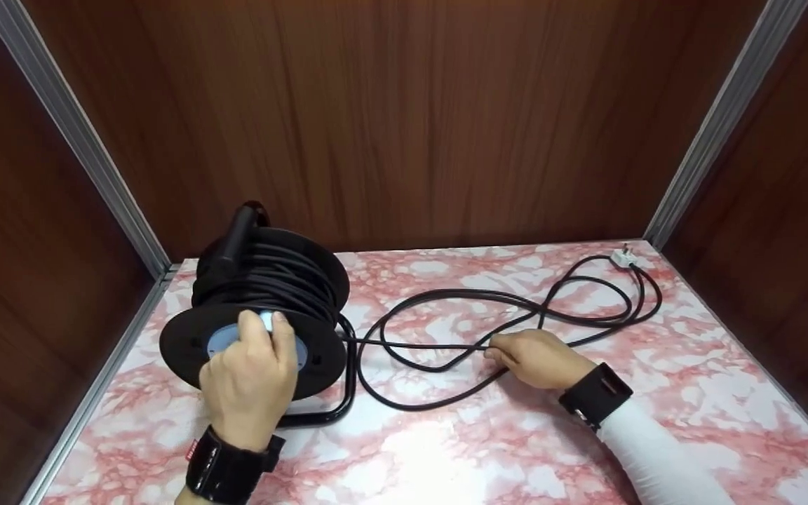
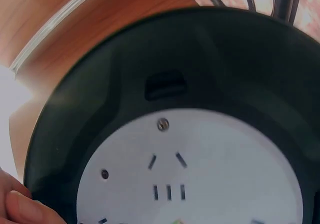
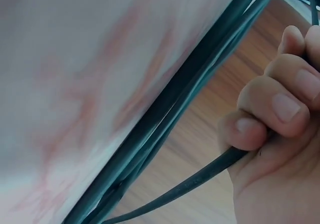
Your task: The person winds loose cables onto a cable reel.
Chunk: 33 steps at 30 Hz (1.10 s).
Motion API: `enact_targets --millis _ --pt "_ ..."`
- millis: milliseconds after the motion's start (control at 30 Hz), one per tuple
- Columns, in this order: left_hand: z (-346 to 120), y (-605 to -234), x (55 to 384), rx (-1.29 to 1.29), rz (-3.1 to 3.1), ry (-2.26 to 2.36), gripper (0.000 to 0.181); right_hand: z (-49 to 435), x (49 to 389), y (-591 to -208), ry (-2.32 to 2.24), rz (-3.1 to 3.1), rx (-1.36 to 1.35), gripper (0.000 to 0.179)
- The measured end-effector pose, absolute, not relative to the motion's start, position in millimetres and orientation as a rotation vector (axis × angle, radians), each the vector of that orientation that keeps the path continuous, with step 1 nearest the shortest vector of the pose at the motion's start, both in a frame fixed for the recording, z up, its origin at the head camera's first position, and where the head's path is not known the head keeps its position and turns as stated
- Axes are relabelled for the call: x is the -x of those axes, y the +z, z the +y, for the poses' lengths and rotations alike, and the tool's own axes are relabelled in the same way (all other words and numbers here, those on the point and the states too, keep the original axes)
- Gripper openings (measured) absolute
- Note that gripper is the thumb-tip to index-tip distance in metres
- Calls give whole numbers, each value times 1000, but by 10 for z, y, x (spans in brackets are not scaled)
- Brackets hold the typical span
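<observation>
A black cable reel (image 1: 327, 351) stands at the left, with thick turns of black cable (image 1: 281, 280) wound on its drum. My left hand (image 1: 250, 379) is at its near flange, thumb and fingers holding a light blue knob (image 1: 266, 320). In the left wrist view, the pale socket panel (image 2: 230, 159) shows slots and a screw, and part of the left hand (image 2: 30, 206) is at the flange's edge. To the right, my right hand (image 1: 544, 359) grips the cable (image 1: 418, 345), which runs fairly straight to the reel. Its curled fingers (image 3: 285, 106) wrap the cable in the right wrist view.
Loose cable loops (image 1: 414, 407) spread over the red-and-white marbled table (image 1: 446, 456). A white plug (image 1: 623, 258) lies at the back right corner. The reel has a black tube stand (image 1: 327, 417) and a top handle (image 1: 237, 238). Wood-look panels (image 1: 404, 126) enclose the back and sides.
</observation>
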<state>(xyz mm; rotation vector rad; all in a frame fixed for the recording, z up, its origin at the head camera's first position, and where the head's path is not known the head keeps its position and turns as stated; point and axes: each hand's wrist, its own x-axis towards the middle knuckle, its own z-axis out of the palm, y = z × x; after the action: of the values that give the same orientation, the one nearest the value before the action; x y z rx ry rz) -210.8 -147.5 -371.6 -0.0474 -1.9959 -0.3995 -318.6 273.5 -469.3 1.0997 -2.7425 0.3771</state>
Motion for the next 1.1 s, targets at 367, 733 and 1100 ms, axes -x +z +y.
enact_targets --millis 367,733,1100 --pt "-1375 -3802 2136 105 -1990 -309 39 2660 3154 -4676 456 -2827 -1160 25" --pt "-1344 -3791 2127 121 -1997 -309 38 2679 3150 -4687 468 -2823 -1177 23" --pt "-1238 -3856 2115 189 -2036 -268 34 2661 3146 -4672 421 -2799 -1162 24"
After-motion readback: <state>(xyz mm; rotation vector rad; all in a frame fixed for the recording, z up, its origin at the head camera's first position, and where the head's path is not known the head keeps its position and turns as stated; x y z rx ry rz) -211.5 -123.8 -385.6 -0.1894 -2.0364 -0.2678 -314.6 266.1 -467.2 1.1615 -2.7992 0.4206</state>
